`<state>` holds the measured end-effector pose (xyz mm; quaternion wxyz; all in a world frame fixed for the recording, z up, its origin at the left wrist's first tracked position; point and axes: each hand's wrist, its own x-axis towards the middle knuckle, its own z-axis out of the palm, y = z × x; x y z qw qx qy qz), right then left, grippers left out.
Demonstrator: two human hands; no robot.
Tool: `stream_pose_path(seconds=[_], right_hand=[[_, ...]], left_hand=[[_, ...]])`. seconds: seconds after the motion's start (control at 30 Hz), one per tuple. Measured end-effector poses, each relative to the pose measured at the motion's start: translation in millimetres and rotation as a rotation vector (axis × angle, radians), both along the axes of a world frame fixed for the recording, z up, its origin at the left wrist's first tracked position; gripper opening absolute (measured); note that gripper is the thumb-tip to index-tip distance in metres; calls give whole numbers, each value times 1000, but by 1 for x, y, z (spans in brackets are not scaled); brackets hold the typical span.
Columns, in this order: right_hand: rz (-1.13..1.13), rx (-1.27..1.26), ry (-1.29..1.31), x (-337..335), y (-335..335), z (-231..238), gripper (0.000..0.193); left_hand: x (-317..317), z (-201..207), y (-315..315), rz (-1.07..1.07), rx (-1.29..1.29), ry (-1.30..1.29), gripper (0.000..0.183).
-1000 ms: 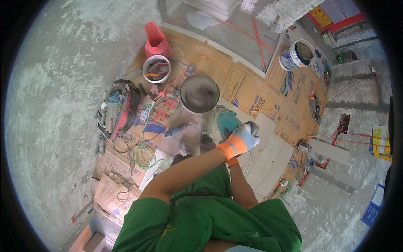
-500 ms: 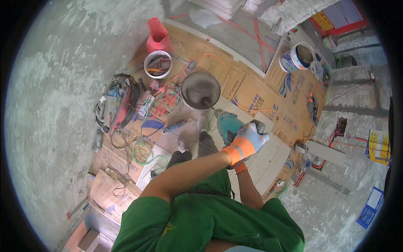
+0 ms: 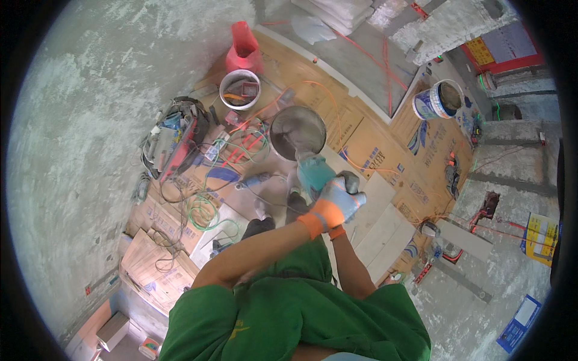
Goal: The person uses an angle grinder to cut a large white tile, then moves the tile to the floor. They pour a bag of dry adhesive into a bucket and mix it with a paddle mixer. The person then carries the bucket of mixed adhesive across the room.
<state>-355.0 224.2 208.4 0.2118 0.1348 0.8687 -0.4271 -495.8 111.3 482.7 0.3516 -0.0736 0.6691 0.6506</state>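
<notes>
A teal power drill (image 3: 314, 175) points away from me, its front end at the near rim of a round bucket (image 3: 326, 137) holding wet grey mortar (image 3: 296, 127). My left hand (image 3: 338, 203), in a light-blue and grey glove with an orange cuff, is closed around the back of the drill. My right hand (image 3: 337, 232) is at the drill's handle beneath the left; mostly its orange cuff shows and its fingers are hidden. The front of the drill is blurred, and any shaft blends into the mortar. My feet stand close to the bucket's near side.
Left of the bucket lie tangled green and orange cords (image 3: 205, 213) and a tool bag (image 3: 180, 135). Beyond stand a white bucket (image 3: 224, 96) with tools and a red jug (image 3: 244, 51). At far right is another bucket (image 3: 426, 103). Cardboard (image 3: 385, 153) covers much of the floor.
The drill and both hands have shifted left and tipped, bringing the drill's front end closer to the mortar bucket. The whole view has turned slightly.
</notes>
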Motion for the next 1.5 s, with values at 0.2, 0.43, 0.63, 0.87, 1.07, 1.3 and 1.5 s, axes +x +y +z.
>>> stream_pose_path(seconds=[0.2, 0.43, 0.63, 0.87, 1.07, 1.3, 1.5], right_hand=[[54, -11, 52, -36, -4, -5, 51], [75, 38, 37, -22, 10, 1, 51], [58, 95, 2, 11, 20, 9, 52], [-6, 102, -25, 27, 26, 17, 54], [-68, 57, -9, 14, 24, 22, 57], [-202, -88, 59, -33, 23, 43, 60], [-435, -1888, 238, -83, 28, 40, 47]], left_hand=[[-18, -28, 10, 30, 125, 107, 25], [-25, -22, 19, 144, 41, 514, 27], [-31, 2, 25, -51, 150, -138, 24], [-23, 10, 28, -88, 203, -104, 20], [-26, 1, 30, -139, 254, -104, 29], [-46, -18, 33, -95, 235, 16, 26], [-60, -26, 25, 29, 217, 202, 21]])
